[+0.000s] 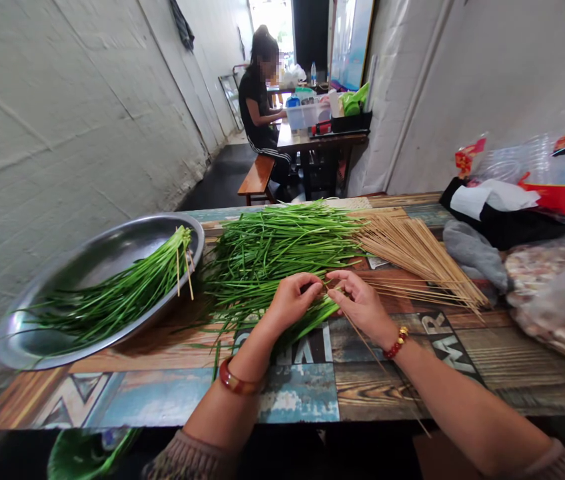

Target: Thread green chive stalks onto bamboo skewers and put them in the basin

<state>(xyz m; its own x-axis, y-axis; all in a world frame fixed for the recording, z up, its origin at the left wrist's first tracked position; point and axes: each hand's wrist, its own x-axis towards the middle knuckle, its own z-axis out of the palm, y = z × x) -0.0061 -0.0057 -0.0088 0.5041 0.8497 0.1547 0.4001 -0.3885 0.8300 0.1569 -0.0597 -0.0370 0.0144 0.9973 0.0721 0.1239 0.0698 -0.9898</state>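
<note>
My left hand [292, 300] is closed in a pinch on a few garlic chives [312, 321], whose pale stem ends lie between my two hands. Facing it, my right hand [365, 308] pinches a thin bamboo skewer [373, 355] that slants down toward the table's near edge. Its tip is hidden at the fingers, so I cannot tell whether it pierces the stems. Just beyond my hands lies a large heap of chives [282, 240]. A fan of loose bamboo skewers [425, 257] rests to its right.
At left, a metal basin [107, 241] holds chives [127, 293] with skewers through their stem ends. Plastic bags [552, 287] crowd the right side of the patterned table [292, 393]. Beyond, a person [257, 100] sits on a bench [257, 177] at another table.
</note>
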